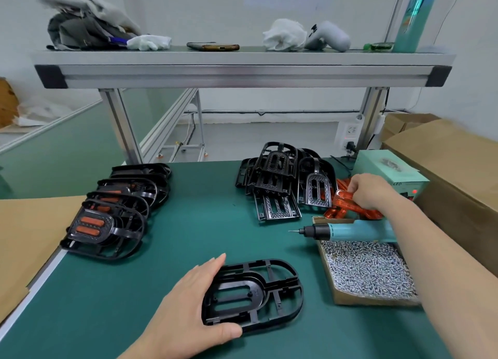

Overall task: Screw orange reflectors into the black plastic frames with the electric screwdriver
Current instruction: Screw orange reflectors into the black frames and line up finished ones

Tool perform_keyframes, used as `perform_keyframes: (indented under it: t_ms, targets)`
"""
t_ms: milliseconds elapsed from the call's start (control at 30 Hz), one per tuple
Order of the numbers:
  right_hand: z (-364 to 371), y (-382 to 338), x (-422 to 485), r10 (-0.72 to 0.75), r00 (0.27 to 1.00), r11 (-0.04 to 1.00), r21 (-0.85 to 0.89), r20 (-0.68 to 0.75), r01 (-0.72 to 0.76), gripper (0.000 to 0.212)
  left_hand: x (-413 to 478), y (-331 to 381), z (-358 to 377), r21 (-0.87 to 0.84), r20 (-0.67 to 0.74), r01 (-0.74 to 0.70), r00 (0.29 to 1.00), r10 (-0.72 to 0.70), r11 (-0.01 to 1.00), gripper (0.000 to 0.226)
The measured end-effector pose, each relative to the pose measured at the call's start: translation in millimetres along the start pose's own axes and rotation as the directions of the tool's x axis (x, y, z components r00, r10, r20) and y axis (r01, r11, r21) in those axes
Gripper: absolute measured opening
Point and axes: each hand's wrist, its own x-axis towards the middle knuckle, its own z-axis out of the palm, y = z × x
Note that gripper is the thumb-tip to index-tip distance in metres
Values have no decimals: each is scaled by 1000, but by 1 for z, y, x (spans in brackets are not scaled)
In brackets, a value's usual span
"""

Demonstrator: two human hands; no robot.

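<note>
- Brown cardboard sheet (32, 237) lies at the far left, beside the green mat (188, 202). Just right of it, a row of finished frames (107, 224) overlaps one on another, with orange showing through the slots of the nearest.
- Near centre, the left hand (188, 302) spans the rounded end of one empty black frame (258, 294). The thumb hooks the near rim and the fingers lie along the far rim, so the hand clamps the frame flat on the mat.
- Behind it and to the right sits a pile of bare frames (283, 181).
- Right again, the electric screwdriver (350, 230) lies untouched across the corner of the screw box (369, 275), its bit pointing left.
- At the far right, the right hand (369, 191) has its fingers curled round one orange reflector (343, 197), raised just above the reflector heap (336, 214).
- The step in hand looks like fetching a reflector. Take only one (they seem to tangle in the heap) and turn its two bars to match the frame's twin slots. Seat it flush before reaching for the driver, or the screws may bite crooked.
</note>
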Motion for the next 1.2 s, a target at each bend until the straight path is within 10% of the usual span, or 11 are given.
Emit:
perform_keyframes:
  t_ms: [467,600,1200]
  targets:
    - [-19,-65,-68,-217,953,872,397,-210,286,13,1,5,-3,-1,-14,42,999,-42,999,119]
    - [-11,-93,-108,-326,929,651,671,-175,355,12,0,7,-5,0,-22,38,999,-38,999,116]
    - [65,-158,-160,-529,835,518,723,-148,456,9,4,-5,-6,-236,-209,-64,978,14,970,91]
